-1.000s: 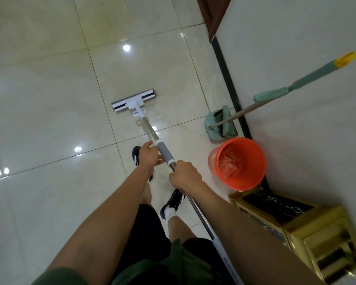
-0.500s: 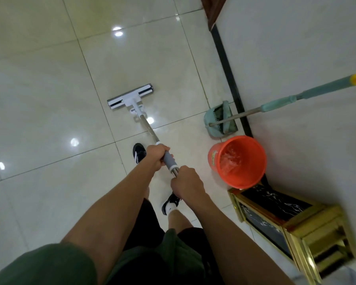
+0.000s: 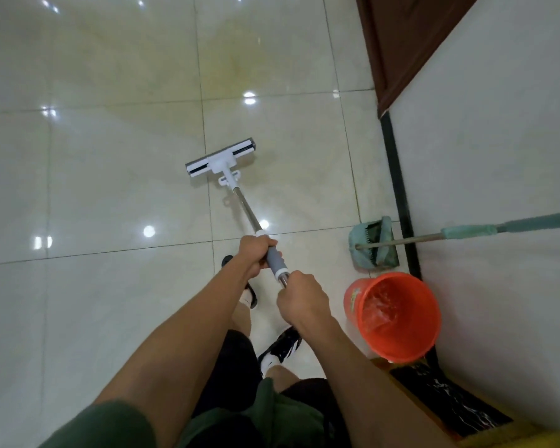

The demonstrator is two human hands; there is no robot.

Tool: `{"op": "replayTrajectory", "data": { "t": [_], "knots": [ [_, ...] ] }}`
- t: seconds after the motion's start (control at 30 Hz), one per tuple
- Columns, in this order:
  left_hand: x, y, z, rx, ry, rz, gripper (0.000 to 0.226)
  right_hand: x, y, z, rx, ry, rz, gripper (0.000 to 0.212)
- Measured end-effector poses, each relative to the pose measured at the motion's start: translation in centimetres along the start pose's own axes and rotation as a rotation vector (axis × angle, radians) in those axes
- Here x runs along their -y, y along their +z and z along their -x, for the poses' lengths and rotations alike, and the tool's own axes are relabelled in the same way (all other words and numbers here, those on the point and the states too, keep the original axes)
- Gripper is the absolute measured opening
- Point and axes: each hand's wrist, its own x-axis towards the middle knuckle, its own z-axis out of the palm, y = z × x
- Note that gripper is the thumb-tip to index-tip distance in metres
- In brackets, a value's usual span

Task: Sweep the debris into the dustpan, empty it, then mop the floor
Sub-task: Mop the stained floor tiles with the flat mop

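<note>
1. The person holds a mop (image 3: 240,202) with both hands. The left hand (image 3: 256,255) has its fingers (image 3: 270,243) curled round the top of the grey sleeve on the handle; the right hand (image 3: 301,299) grips the bare metal just behind that sleeve, its fingers wrapped under the handle and mostly hidden.
2. The mop head (image 3: 221,160) lies flat on the tiled floor (image 3: 110,189), well ahead of the fingers and a little to their left, with the handle sloping back from it to the hands.
3. The dustpan (image 3: 374,245) stands against the base of the wall (image 3: 498,156), off to the right of the fingers, with a long-handled broom (image 3: 466,230) resting in it and leaning on the wall. No debris shows on the tiles in view, so the sweeping and emptying appear done, though the inside of the dustpan is too small to check.
4. An orange bucket (image 3: 392,315) holding water sits just right of the right hand, near the dustpan.
5. The mopping seems to be under way. The glossy tiles make wet and dry patches impossible to tell apart, so how much floor remains cannot be judged; likely more strokes are left.
</note>
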Motion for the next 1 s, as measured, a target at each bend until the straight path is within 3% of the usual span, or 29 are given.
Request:
{"op": "replayTrajectory", "data": {
  "t": [0.13, 0.3, 0.43, 1.0],
  "knots": [
    [-3.9, -3.4, -0.6, -0.057, 0.040, 0.027, 0.038, 4.5, -1.1, -1.3, 0.013, -0.043, 0.029, 0.019],
    [-10.2, -9.5, -2.1, -0.099, 0.066, 0.073, 0.026, 12.6, -2.4, -3.6, 0.014, -0.115, 0.096, 0.017],
    [-14.9, -14.4, -3.7, -0.136, 0.073, 0.115, 0.038, 19.3, -2.9, -5.8, 0.035, -0.151, 0.136, 0.006],
    [-33.0, -26.1, -9.1, -0.303, 0.100, 0.250, 0.030, 39.8, -9.3, -17.1, 0.141, -0.373, 0.341, 0.017]
  ]
}}
